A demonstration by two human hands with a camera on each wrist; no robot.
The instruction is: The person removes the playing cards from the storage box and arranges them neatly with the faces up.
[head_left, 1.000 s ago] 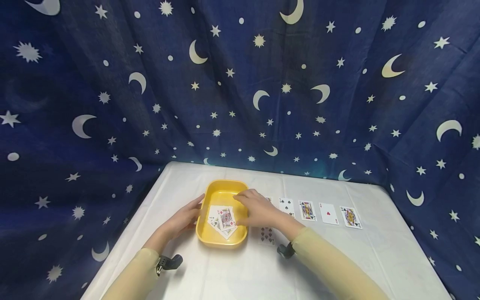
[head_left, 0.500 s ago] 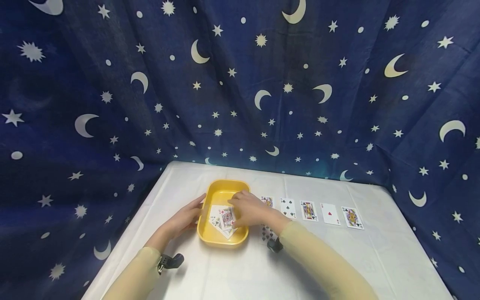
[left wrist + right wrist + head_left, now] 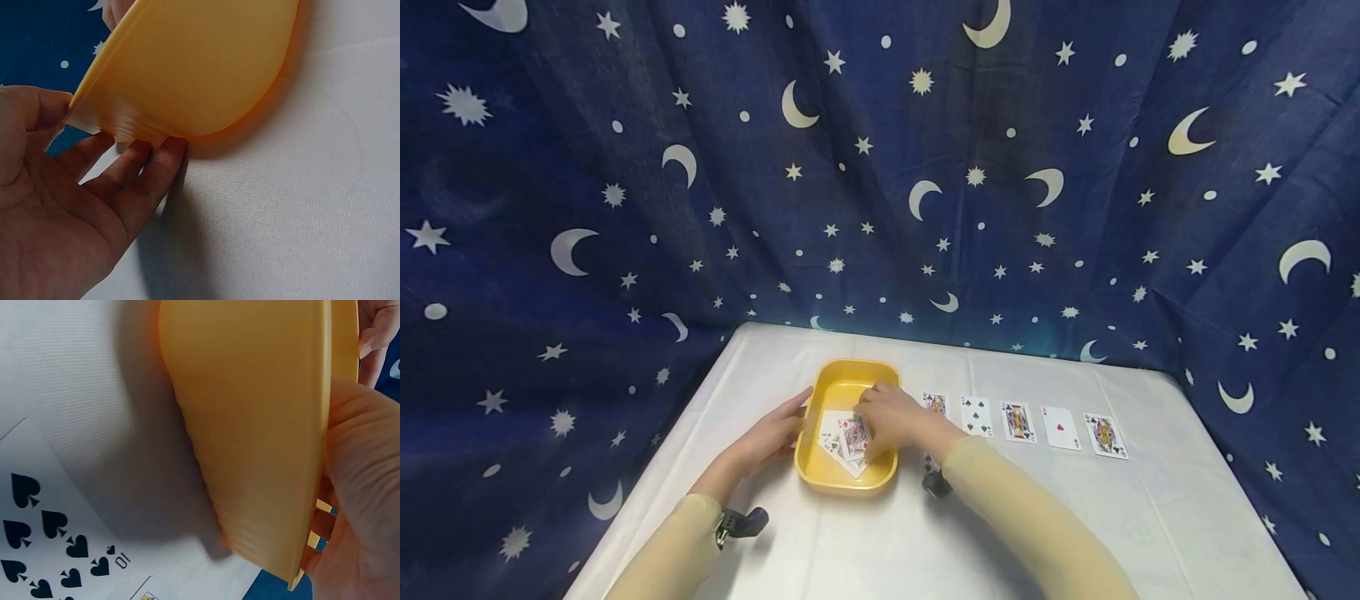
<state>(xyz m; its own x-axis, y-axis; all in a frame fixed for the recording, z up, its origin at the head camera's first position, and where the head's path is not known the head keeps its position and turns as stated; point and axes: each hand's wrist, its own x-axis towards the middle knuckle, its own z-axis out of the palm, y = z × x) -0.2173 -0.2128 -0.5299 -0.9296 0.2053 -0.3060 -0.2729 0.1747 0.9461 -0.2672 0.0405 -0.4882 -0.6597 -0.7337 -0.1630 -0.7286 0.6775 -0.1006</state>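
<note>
A yellow tray (image 3: 847,487) stands on the white-covered table, with several overlapping playing cards (image 3: 850,442) in its near half; a red-suited face card lies uppermost. My left hand (image 3: 767,437) is at the tray's left side, its fingers (image 3: 156,169) resting against the outer wall and one digit at the rim. Over the right rim reaches my right hand (image 3: 895,421), fingers and thumb down in the tray at the right edge of the cards. The tray wall hides most of these fingertips in the right wrist view, so whether they pinch a card I cannot tell.
Right of the tray runs a row of face-up cards: two face cards (image 3: 935,403) (image 3: 1017,421), a black number card (image 3: 976,415), an ace of hearts (image 3: 1061,427) and another face card (image 3: 1105,435). A ten of spades (image 3: 62,531) lies nearer. Behind hangs a starry blue curtain (image 3: 880,167).
My right hand has moved left and deeper into the tray, its fingers drawing closer over the cards. The leftmost face card in the row has come into view. My left hand stays put.
</note>
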